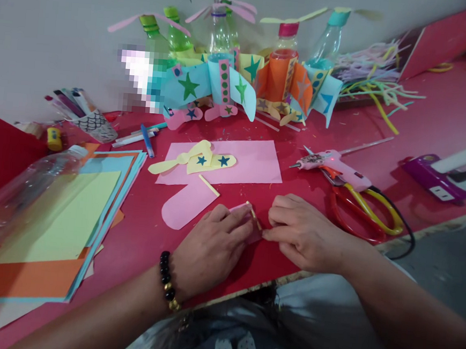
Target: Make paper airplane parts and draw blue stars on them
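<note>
My left hand (219,240), with a black and gold bead bracelet on the wrist, holds a small pink paper piece (255,237) down near the table's front edge. A narrow yellow strip (255,215) lies along the edge of that piece. The curled fingers of my right hand (303,231) pinch at the strip's lower end; the fingertips partly hide the contact. Just beyond my left hand is a second pink paper piece (186,206) with one rounded end and its own yellow strip (209,185). Yellow cut-outs with blue stars (212,162) rest on a pink sheet (258,163).
A pink glue gun (334,166) lies by red and yellow scissors (351,213) at right, near a purple power strip (444,177). Coloured paper (60,220) and a clear bottle (33,191) are at left. Decorated bottle planes (224,82) line the back, beside a pen cup (95,125).
</note>
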Demonstrator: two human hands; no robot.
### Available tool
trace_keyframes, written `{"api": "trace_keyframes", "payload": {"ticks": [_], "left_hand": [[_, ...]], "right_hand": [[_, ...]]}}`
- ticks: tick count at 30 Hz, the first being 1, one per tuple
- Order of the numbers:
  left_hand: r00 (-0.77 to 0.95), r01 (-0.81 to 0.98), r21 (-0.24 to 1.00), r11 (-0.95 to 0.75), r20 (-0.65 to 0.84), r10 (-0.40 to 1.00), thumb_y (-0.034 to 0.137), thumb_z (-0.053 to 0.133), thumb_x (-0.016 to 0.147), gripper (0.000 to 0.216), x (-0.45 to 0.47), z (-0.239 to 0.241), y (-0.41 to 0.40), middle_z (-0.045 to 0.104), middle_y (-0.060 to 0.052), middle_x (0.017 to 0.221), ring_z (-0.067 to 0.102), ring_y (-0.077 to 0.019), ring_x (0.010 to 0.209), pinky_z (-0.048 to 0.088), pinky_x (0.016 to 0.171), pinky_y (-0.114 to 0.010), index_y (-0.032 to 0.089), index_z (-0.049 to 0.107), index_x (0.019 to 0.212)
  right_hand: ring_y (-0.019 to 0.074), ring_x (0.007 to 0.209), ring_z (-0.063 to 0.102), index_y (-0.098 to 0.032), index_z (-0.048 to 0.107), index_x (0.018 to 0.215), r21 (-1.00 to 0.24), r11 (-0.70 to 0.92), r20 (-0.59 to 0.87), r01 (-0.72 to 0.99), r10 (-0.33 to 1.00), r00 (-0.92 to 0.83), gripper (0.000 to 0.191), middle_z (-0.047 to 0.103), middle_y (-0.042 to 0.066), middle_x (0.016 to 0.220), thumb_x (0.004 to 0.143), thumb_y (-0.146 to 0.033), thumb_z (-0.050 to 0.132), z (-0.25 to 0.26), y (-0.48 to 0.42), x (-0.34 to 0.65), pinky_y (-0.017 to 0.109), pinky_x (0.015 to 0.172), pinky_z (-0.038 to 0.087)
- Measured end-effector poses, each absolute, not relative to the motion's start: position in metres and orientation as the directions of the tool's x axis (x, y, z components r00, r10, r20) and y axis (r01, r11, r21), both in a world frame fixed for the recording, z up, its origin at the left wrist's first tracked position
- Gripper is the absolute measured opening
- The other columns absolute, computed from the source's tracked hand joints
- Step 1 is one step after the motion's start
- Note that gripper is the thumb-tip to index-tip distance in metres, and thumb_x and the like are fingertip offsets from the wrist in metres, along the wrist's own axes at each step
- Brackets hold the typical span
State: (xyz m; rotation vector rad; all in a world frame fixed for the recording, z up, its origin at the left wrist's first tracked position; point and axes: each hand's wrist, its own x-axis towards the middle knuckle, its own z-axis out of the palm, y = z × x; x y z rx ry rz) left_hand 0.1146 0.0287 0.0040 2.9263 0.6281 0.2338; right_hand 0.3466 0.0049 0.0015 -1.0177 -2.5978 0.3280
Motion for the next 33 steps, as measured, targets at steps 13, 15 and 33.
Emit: {"api": "trace_keyframes", "payload": {"ticks": [13,15,33], "left_hand": [[0.895,0.411,0.167,-0.896,0.111,0.432,0.014,0.040,0.096,0.030,0.1143,0.0032,0.0283,0.050,-0.013,0.141,0.048,-0.0240,0.127,0.043,0.092,-0.043,0.014,0.057,0.122],[0.894,0.417,0.168,-0.893,0.099,0.436,0.014,0.040,0.097,0.030,0.1146,0.0036,0.0282,0.049,-0.013,0.142,0.047,-0.0242,0.128,0.042,0.093,-0.043,0.014,0.056,0.122],[0.837,0.499,0.279,-0.821,0.089,0.539,0.021,0.040,0.097,0.033,0.1121,-0.0016,0.0265,0.042,-0.009,0.149,0.053,-0.0236,0.115,0.041,0.094,-0.042,0.021,0.057,0.125]], "right_hand": [[0.0184,0.076,0.042,-0.017,0.072,0.081,-0.433,0.721,0.407,0.542,0.692,-0.596,0.026,0.050,0.004,0.072,0.072,-0.003,0.053,-0.0049,0.0087,0.3490,0.034,0.069,0.036],[0.0187,0.077,0.042,-0.017,0.073,0.084,-0.404,0.726,0.363,0.556,0.685,-0.631,0.026,0.051,0.004,0.073,0.073,-0.004,0.054,-0.0049,0.0081,0.3482,0.034,0.071,0.036],[0.0194,0.078,0.040,-0.018,0.074,0.084,-0.349,0.723,0.256,0.596,0.685,-0.682,0.024,0.051,0.005,0.073,0.076,-0.008,0.053,-0.0029,0.0056,0.3466,0.034,0.071,0.034]]}}
